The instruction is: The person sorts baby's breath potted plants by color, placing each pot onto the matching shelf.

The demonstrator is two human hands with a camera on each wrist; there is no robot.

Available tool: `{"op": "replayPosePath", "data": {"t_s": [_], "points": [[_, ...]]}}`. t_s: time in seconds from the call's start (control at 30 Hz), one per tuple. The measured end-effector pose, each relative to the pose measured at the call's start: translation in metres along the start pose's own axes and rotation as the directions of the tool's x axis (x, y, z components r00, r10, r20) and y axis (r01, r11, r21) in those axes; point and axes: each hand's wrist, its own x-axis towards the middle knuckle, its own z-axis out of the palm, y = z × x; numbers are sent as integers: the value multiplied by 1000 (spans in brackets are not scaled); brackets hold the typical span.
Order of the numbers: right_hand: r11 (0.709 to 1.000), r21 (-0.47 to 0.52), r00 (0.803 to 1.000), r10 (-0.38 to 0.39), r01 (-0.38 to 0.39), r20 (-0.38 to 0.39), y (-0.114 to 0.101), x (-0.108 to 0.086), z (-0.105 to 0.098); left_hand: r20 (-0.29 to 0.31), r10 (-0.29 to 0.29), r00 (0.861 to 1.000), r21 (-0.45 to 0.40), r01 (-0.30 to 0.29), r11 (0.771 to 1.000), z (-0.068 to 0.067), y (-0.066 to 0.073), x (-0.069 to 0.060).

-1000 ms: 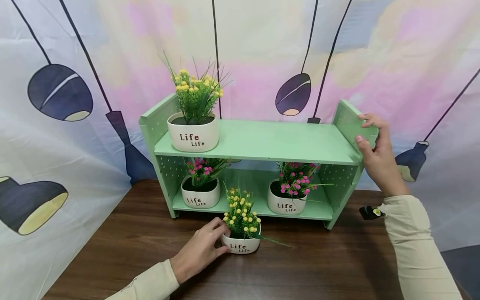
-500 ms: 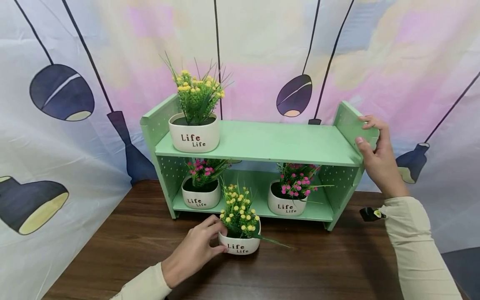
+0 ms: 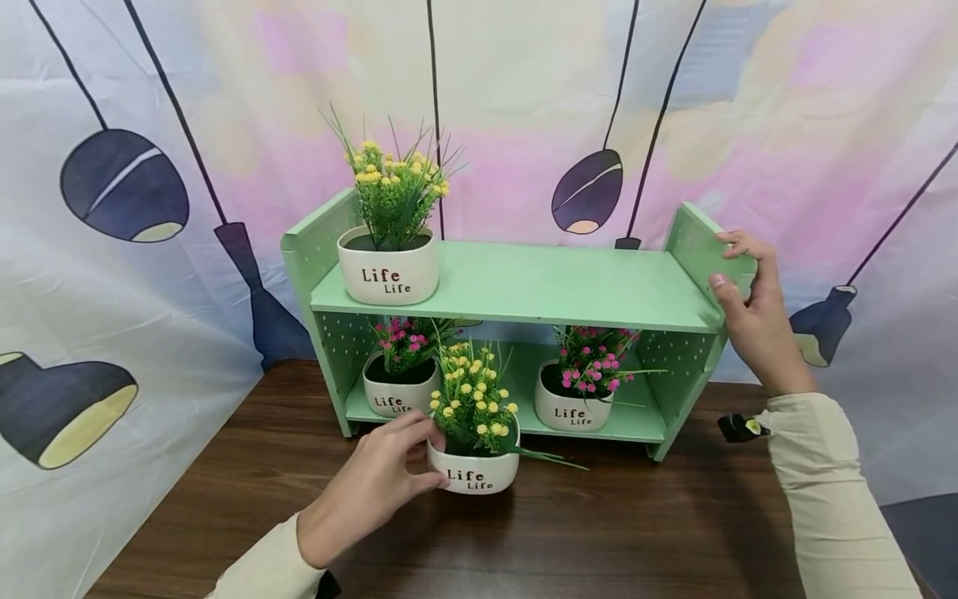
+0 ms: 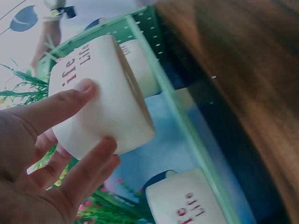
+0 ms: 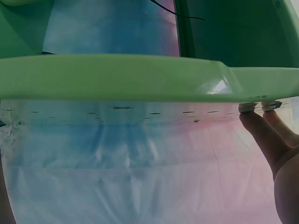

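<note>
My left hand (image 3: pixel 367 482) grips the left end of a white oval flowerpot (image 3: pixel 486 476) marked "Life", planted with artificial yellow flowers (image 3: pixel 473 395). Held slightly above the table, this pot is in front of the green two-tier shelf (image 3: pixel 561 283). In the left wrist view, the thumb presses the lettered face of the pot (image 4: pixel 100 109) and fingers support its other side. My right hand (image 3: pixel 763 324) holds the shelf's right side panel (image 3: pixel 692 258); in the right wrist view, fingertips touch the panel's outer face.
Another yellow-flowered pot (image 3: pixel 389 279) stands on the upper tier at left. Two pots with pink flowers occupy the lower tier, one left (image 3: pixel 389 398), one right (image 3: pixel 572 412). Beneath the shelf is a dark wooden table (image 3: pixel 599 532), with a printed curtain (image 3: pixel 509 100) behind.
The yellow-flowered pot in my left hand has shifted slightly left and risen off the table. My right hand stays on the shelf panel.
</note>
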Motion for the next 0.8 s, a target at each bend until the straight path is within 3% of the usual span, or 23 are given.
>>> {"op": "replayPosePath", "data": {"t_s": [0.33, 0.6, 0.8], "points": [[998, -69, 1000, 5, -5, 4, 0, 1, 1, -65, 40, 997, 35, -37, 999, -18, 17, 9], [998, -66, 1000, 11, -11, 5, -2, -1, 1, -35, -18, 999, -70, 16, 997, -36, 34, 21], [998, -59, 1000, 12, -12, 3, -2, -1, -1, -42, 2, 999, -71, -5, 997, -45, 48, 30]]}}
